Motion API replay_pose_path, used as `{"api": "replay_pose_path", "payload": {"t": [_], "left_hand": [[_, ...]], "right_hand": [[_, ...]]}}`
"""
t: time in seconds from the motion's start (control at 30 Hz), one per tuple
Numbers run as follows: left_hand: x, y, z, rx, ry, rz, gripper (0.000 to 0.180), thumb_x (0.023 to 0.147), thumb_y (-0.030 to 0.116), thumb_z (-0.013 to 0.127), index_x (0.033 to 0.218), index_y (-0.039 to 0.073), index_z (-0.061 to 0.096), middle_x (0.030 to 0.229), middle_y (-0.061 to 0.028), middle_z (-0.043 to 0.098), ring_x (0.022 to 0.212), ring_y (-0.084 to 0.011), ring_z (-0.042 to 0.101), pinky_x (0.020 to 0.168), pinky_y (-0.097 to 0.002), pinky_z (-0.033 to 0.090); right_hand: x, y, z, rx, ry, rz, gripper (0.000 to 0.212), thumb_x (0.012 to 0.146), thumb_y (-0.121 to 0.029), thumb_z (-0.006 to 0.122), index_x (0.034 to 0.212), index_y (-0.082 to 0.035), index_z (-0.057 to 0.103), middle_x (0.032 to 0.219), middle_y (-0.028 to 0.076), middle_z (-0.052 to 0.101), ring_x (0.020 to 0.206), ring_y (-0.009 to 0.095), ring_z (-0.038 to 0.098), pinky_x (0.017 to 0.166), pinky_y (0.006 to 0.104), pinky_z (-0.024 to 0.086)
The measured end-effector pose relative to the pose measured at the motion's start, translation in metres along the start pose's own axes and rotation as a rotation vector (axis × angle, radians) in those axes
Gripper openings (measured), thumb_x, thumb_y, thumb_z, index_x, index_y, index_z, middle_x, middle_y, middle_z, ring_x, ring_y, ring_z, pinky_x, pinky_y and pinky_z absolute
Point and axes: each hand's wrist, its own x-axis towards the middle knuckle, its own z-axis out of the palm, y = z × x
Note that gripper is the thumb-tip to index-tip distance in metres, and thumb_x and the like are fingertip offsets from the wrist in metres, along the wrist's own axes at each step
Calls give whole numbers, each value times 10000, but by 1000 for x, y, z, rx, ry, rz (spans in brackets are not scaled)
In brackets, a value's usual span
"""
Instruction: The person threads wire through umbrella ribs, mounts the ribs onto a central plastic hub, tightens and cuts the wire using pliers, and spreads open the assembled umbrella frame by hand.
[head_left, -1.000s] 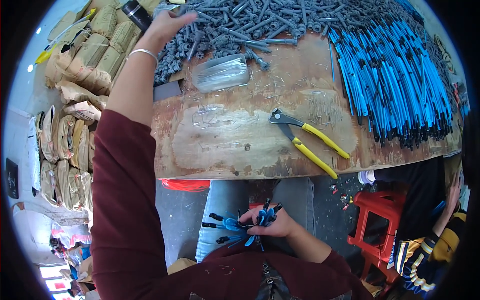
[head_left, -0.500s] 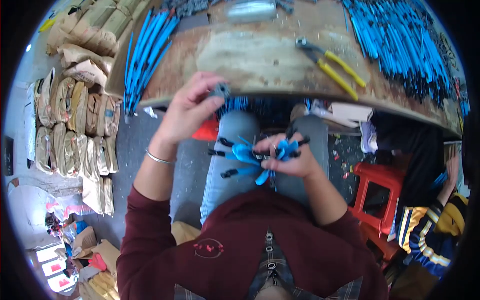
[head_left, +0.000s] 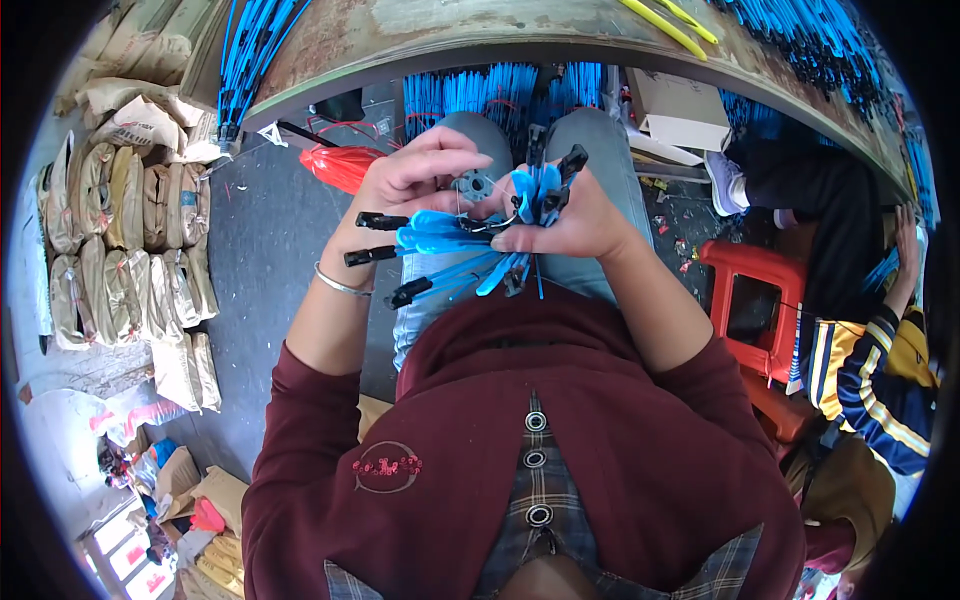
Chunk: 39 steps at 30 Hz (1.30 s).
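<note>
My left hand (head_left: 408, 188) pinches a small grey round part (head_left: 474, 185) with a hole in its middle, between thumb and fingers. Close beside it, my right hand (head_left: 585, 222) is closed round a bundle of blue strips with black end pieces (head_left: 435, 237). These strips fan out on both sides of the fist, above my lap. A thin strand (head_left: 500, 187) shows between the grey part and the bundle. Whether the part touches the strips I cannot tell.
Yellow-handled pliers (head_left: 672, 28) lie on the wooden table (head_left: 400, 28), with blue strips piled at both ends. More blue strips (head_left: 470, 92) stand below it. A red stool (head_left: 755, 312) and another person's arm (head_left: 905, 260) are at right; brown paper packages (head_left: 110, 205) are stacked at left.
My left hand has brought the grey part down and right to the bundle. My right hand has risen slightly with the strips. The view has tilted down, so less tabletop shows.
</note>
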Motion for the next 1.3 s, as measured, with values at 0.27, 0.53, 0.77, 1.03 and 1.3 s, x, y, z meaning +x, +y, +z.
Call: {"api": "replay_pose_path", "payload": {"t": [0.27, 0.53, 0.77, 1.03, 1.3], "left_hand": [[6, -17, 13, -373, 38, 63, 374, 766, -36, 615, 1132, -4, 544, 1021, -106, 545, 900, -141, 538, 771, -235, 432], [12, -28, 5, -407, -2, 134, 349, 769, -12, 625, 1110, -11, 551, 1042, -120, 555, 932, -173, 541, 795, -265, 437], [21, -20, 8, -470, 25, 58, 325, 767, 11, 636, 1085, -6, 571, 977, -84, 595, 922, -167, 543, 804, -274, 434], [32, -21, -5, -126, -110, 312, 220, 788, 66, 620, 999, 4, 625, 898, -102, 638, 914, -208, 569, 818, -291, 438], [24, -15, -13, -179, -118, 63, 301, 761, 144, 651, 1008, -23, 613, 951, -119, 636, 959, -227, 571, 854, -323, 427]], "right_hand": [[-1, 5, -1, -12, 55, 9, 246, 620, -43, 780, 739, -22, 566, 730, 50, 595, 774, 157, 597, 711, 295, 483], [5, 11, -5, 83, 108, 91, 257, 596, -31, 790, 744, -37, 580, 775, 31, 595, 749, 147, 576, 681, 275, 464], [6, 11, -9, 90, 119, 84, 281, 584, -54, 807, 750, -38, 580, 764, 36, 597, 693, 134, 559, 630, 263, 448], [8, 9, -5, 107, 142, 114, 298, 574, -44, 812, 760, -34, 579, 746, 29, 594, 684, 123, 564, 616, 253, 454], [10, 4, 1, -36, 302, 21, 333, 551, -3, 804, 802, -30, 587, 738, 30, 601, 687, 120, 581, 630, 258, 474]]}}
